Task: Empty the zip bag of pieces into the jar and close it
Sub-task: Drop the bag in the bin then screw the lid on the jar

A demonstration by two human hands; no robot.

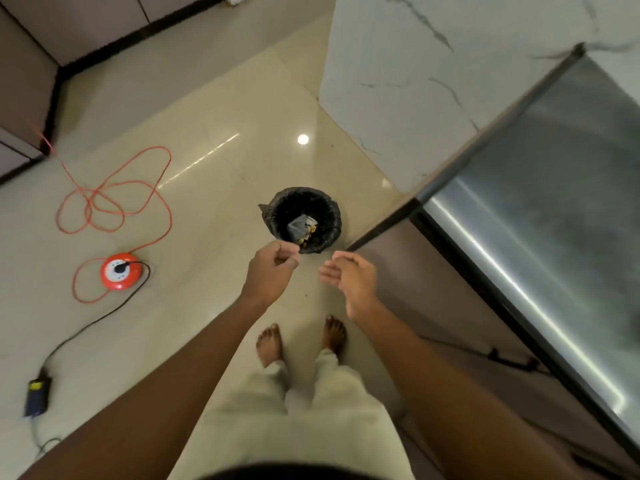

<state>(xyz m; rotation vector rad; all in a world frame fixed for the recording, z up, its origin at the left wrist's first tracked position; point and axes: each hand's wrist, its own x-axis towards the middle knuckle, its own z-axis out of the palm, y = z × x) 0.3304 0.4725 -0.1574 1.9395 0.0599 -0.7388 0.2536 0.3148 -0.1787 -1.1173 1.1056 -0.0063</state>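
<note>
A clear, crumpled zip bag lies inside a black-lined waste bin on the floor, among some yellowish scraps. My left hand hovers just in front of the bin with fingers curled and nothing visible in them. My right hand is beside it, palm turned inward, fingers apart and empty. No jar is in view.
A steel counter with a dark edge runs along the right. A white marble panel stands behind the bin. An orange extension reel with looped cable and a black adapter lie on the floor at left. My bare feet stand below the hands.
</note>
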